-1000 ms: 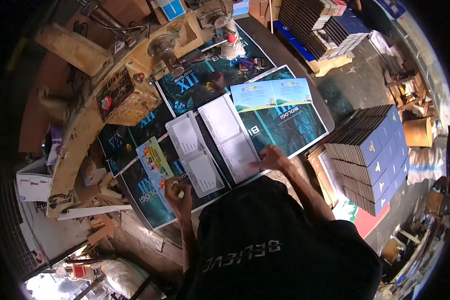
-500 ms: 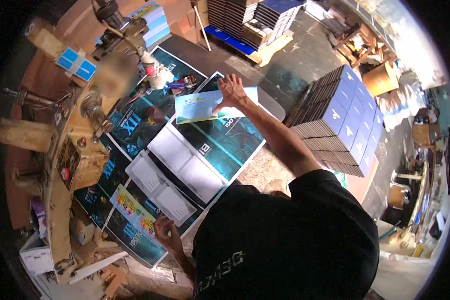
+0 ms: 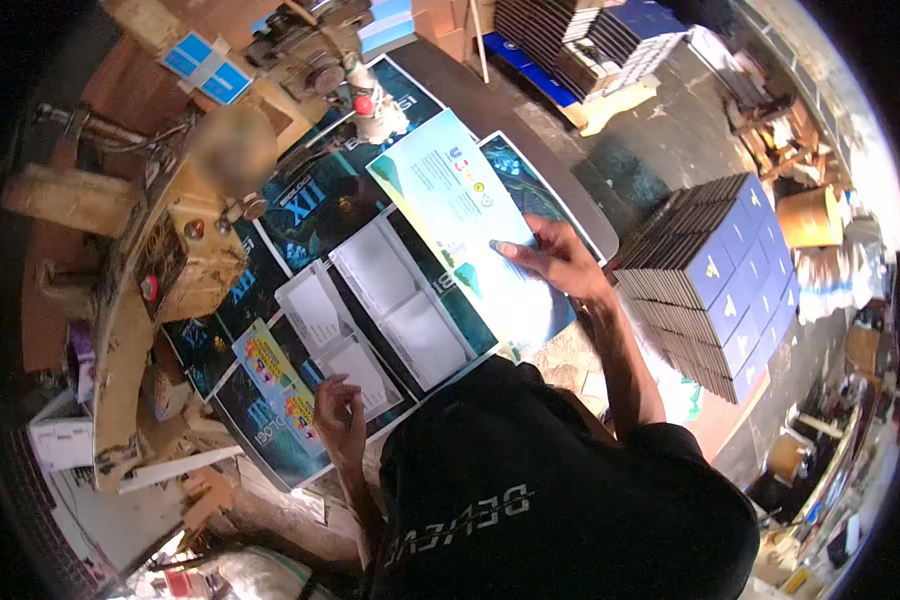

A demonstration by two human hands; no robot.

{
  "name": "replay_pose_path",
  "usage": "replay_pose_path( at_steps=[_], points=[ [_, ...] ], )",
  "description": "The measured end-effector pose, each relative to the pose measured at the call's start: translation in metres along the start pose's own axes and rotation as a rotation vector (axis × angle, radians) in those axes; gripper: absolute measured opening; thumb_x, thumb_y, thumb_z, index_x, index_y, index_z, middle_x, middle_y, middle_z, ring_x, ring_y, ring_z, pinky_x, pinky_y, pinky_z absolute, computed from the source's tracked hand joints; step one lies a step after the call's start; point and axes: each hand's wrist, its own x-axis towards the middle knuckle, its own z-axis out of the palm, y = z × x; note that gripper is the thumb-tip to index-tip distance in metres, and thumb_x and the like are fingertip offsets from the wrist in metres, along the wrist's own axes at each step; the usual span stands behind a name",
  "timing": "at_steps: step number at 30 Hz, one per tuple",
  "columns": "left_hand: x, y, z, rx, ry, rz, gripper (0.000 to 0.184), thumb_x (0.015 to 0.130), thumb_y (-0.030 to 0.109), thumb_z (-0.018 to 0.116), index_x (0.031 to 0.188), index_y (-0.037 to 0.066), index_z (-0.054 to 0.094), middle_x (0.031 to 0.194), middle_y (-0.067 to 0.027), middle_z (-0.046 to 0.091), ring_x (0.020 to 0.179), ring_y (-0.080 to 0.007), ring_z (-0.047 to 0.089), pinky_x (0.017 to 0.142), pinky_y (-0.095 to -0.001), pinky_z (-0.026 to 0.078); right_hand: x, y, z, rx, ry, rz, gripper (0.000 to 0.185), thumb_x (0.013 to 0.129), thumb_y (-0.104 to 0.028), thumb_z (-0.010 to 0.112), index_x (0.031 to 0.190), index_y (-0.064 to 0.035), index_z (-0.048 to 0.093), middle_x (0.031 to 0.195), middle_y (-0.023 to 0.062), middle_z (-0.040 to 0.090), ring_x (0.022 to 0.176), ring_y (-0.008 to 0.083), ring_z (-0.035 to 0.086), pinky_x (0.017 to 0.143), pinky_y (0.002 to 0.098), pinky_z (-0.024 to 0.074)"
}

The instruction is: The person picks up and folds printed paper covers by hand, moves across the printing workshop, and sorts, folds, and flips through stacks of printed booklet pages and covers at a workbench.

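My right hand (image 3: 565, 258) grips a light-blue printed cover sheet (image 3: 460, 205) near its right edge, thumb on top and fingers beneath. The sheet is raised and tilted above the table, hiding part of the dark teal printed sheets (image 3: 305, 205) below. My left hand (image 3: 340, 410), its fingers loosely bent and apart, is over the near side of the table with nothing visible in it. Beside it lies a yellow and blue printed strip (image 3: 268, 375). Pale page blocks (image 3: 315, 310) and white page blocks (image 3: 400, 300) lie in the middle of the table.
An old machine (image 3: 205, 265) with a red-capped part (image 3: 363, 105) stands along the left and far sides. To the right is a tall stack of blue-covered books (image 3: 735, 270). Another book stack (image 3: 560, 50) stands on a pallet at the back.
My right hand has lifted the light-blue sheet from the table, drawing it nearer and turning it. My left hand stays near the printed strip. The whole view has shifted.
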Motion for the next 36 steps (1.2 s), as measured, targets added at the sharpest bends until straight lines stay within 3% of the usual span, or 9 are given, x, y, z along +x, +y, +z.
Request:
replay_pose_path(
  at_steps=[5,10,11,13,15,18,22,28,36],
  points=[
    [0.02,0.047,0.004,-0.146,-0.11,-0.018,0.043,0.08,0.002,0.067,0.12,0.002,0.052,0.107,-0.0095,0.06,0.096,-0.0172,0.061,0.083,-0.0294,0.049,-0.001,-0.037,0.042,0.241,-0.169,0.132,0.035,0.093,-0.031,0.061,0.113,-0.0014,0.065,0.086,0.0035,0.068,0.071,0.0071,0.059,0.062,0.0233,0.0463],
    [0.013,0.07,-0.024,-1.039,0.195,-0.026,0.089,0.081,0.065,0.057,0.141,0.004,0.035,0.138,-0.0154,0.045,0.124,-0.0278,0.047,0.095,-0.0405,0.046,0.012,-0.061,0.079,-0.063,-0.578,-0.055,0.029,0.095,-0.026,0.059,0.109,-0.0015,0.066,0.081,0.0064,0.068,0.071,0.0091,0.059,0.063,0.0279,0.0478],
    [0.017,0.119,-0.035,-1.011,0.06,-0.014,0.088,0.081,0.067,0.054,0.139,0.003,0.039,0.128,-0.0164,0.054,0.115,-0.0258,0.055,0.09,-0.0386,0.049,0.015,-0.061,0.082,-0.065,-0.629,-0.05,0.029,0.095,-0.026,0.059,0.109,-0.0015,0.066,0.081,0.0064,0.068,0.071,0.0091,0.059,0.063,0.0279,0.0478],
    [0.007,0.112,-0.065,-0.69,0.029,-0.174,0.084,0.079,0.063,0.059,0.134,0.001,0.045,0.112,-0.0146,0.063,0.098,-0.0223,0.065,0.082,-0.033,0.053,0.022,-0.065,0.089,-0.165,-0.707,-0.569,0.022,0.093,-0.023,0.061,0.101,-0.0033,0.068,0.078,0.012,0.068,0.068,0.014,0.064,0.062,0.0322,0.0495],
    [-0.017,0.108,-0.073,-0.351,0.038,-0.199,0.033,0.082,0.019,0.073,0.106,-0.002,0.065,0.092,-0.0099,0.068,0.08,-0.0123,0.065,0.071,-0.0231,0.052,0.036,-0.075,0.102,-0.367,-1.035,-0.293,0.024,0.091,-0.027,0.061,0.094,-0.0044,0.068,0.08,0.0164,0.067,0.068,0.0236,0.067,0.065,0.0378,0.0511],
    [-0.054,0.111,-0.06,-0.089,0.252,-0.38,0.014,0.084,0.007,0.069,0.094,-0.003,0.066,0.086,-0.0065,0.067,0.078,-0.0115,0.062,0.071,-0.0244,0.049,0.032,-0.08,0.133,-0.592,-1.245,-0.123,0.031,0.091,-0.036,0.059,0.093,-0.0061,0.068,0.083,0.0182,0.067,0.077,0.0354,0.065,0.073,0.044,0.0509],
    [-0.106,0.084,-0.057,-0.238,0.623,-0.351,0.014,0.082,-0.005,0.064,0.096,-0.004,0.064,0.087,-0.0064,0.064,0.077,-0.0091,0.059,0.069,-0.0225,0.048,0.014,-0.074,0.179,-0.631,-1.325,-0.363,0.023,0.086,-0.026,0.066,0.094,-0.0048,0.067,0.077,0.015,0.067,0.073,0.0291,0.067,0.065,0.039,0.0499],
    [-0.13,0.085,-0.071,-0.226,0.636,-0.258,0.017,0.081,-0.004,0.067,0.096,0.0,0.062,0.082,-0.0045,0.061,0.069,-0.0068,0.055,0.062,-0.0209,0.044,-0.044,-0.088,0.277,-0.244,-1.192,-0.505,0.017,0.085,-0.016,0.065,0.093,-0.0011,0.065,0.085,0.0162,0.066,0.077,0.0332,0.066,0.066,0.037,0.0502],
    [-0.187,0.035,-0.2,-0.401,0.988,-0.253,0.036,0.083,0.005,0.069,0.108,0.008,0.044,0.069,-0.0011,0.059,0.063,-0.0051,0.053,0.055,-0.0192,0.038,-0.057,-0.127,0.403,-0.413,-1.172,-0.727,0.013,0.08,-0.012,0.071,0.086,-0.0001,0.072,0.082,0.0129,0.071,0.073,0.0228,0.07,0.065,0.0305,0.0527]
  ],
)
